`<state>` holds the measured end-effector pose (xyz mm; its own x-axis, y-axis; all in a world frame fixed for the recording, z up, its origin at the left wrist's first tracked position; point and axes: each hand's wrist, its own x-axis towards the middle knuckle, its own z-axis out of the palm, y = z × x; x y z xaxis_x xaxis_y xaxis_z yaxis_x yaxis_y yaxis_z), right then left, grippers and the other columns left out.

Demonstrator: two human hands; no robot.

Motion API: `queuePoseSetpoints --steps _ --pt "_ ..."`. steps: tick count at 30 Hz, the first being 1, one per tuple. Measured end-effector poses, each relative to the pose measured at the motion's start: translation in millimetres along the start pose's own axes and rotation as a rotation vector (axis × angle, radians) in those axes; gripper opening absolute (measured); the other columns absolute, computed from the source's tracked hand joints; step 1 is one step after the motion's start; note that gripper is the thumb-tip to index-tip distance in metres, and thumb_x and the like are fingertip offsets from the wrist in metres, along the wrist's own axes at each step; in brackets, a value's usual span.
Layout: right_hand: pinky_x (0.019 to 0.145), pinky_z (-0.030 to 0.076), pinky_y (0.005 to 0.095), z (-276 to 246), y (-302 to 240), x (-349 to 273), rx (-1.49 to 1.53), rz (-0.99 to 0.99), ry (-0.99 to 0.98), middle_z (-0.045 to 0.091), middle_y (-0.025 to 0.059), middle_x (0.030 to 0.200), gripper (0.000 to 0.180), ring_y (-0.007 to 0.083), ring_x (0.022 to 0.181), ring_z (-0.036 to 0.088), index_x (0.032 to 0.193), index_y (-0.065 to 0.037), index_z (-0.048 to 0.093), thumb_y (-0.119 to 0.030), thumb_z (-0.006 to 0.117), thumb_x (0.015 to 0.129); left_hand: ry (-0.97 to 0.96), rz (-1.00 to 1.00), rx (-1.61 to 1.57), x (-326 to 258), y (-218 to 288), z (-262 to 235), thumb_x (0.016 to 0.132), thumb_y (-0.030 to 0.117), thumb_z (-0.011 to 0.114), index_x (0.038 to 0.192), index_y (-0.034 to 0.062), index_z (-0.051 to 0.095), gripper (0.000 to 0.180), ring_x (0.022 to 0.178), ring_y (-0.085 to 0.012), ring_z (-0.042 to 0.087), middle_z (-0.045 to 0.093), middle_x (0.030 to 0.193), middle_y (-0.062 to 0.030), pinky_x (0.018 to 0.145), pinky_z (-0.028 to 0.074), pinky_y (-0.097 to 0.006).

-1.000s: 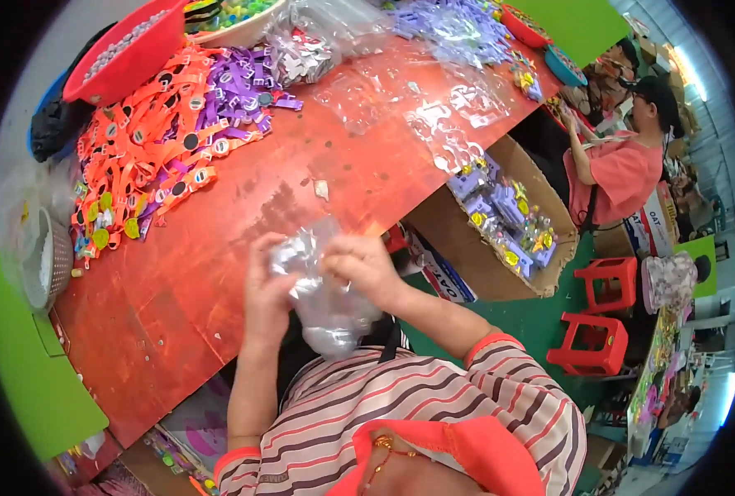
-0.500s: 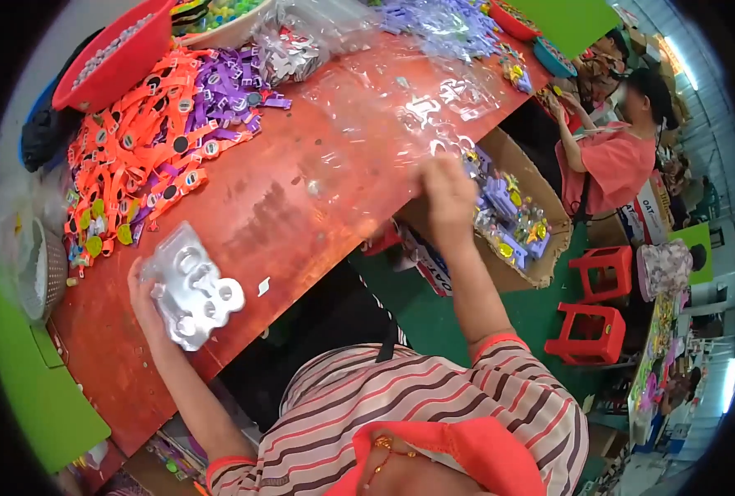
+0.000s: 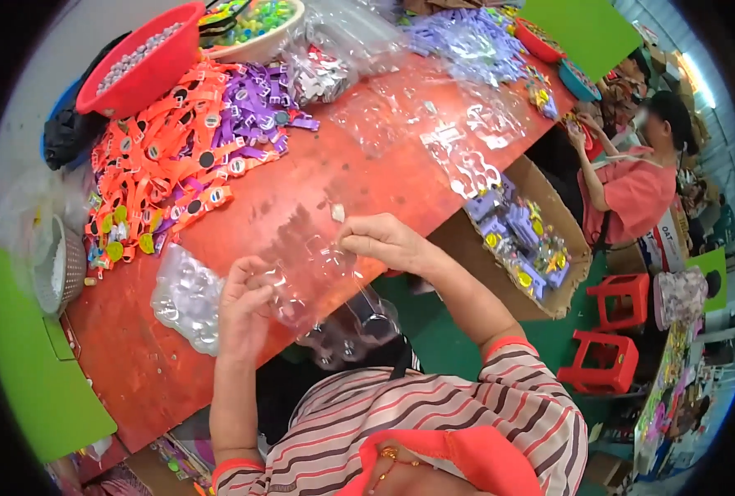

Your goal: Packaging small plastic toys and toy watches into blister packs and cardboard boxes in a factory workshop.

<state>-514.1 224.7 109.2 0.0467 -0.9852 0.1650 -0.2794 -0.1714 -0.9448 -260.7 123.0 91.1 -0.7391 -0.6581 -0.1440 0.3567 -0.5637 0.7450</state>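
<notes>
A clear plastic blister shell (image 3: 300, 285) spans my two hands over the table's front edge, its moulded lower part (image 3: 347, 335) hanging past the edge. My left hand (image 3: 246, 304) is closed on its left side, fingers and thumb pinching the plastic. At its upper right, the fingers of my right hand (image 3: 386, 240) are closed on the shell's rim. A nested stack of clear blister shells (image 3: 187, 298) lies on the table just left of my left hand. Close to my right fingertips is a small whitish scrap (image 3: 338, 212).
Piles of orange straps (image 3: 157, 157) and purple straps (image 3: 256, 99) cover the left back. A red basin (image 3: 140, 62) holds small beads. More clear shells (image 3: 458, 157) lie at the right. Beside the table stands a cardboard box (image 3: 570, 285) of packed lilac items. Another person (image 3: 628, 178) sits beyond.
My left hand has left the stack of shells and moved right. From the far right shells, my right hand has come back to the middle. Both now hold one shell.
</notes>
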Motion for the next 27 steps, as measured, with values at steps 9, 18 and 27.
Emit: queuePoseSetpoints --steps 9,18,27 --pt "0.093 0.038 0.0482 -98 121 77 -1.259 0.196 0.527 0.053 0.0121 0.119 0.026 0.0292 0.111 0.052 0.106 -0.009 0.062 -0.025 0.060 0.086 0.089 0.203 0.140 2 -4 19 0.082 -0.004 0.058 0.110 0.0055 0.048 0.031 0.096 -0.0206 0.063 0.063 0.104 -0.0133 0.084 0.052 -0.034" --pt "0.101 0.032 0.0481 -88 110 20 -1.359 0.039 0.314 0.049 0.0126 0.133 0.034 0.0296 0.128 0.042 0.105 -0.011 0.065 -0.002 0.054 0.073 0.124 0.657 0.851 -1 6 -3 0.078 -0.013 0.053 0.091 0.0044 0.054 0.021 0.109 -0.0238 0.053 0.060 0.109 -0.0120 0.097 0.040 -0.037" --pt "0.091 0.042 0.0527 -60 110 53 -1.217 0.210 0.411 0.048 0.0139 0.134 0.039 0.0331 0.119 0.048 0.122 -0.010 0.053 -0.027 0.058 0.087 0.017 0.799 1.361 22 -14 -16 0.073 -0.009 0.056 0.087 0.0016 0.054 0.017 0.110 -0.0361 0.054 0.060 0.111 -0.0158 0.094 0.043 -0.045"
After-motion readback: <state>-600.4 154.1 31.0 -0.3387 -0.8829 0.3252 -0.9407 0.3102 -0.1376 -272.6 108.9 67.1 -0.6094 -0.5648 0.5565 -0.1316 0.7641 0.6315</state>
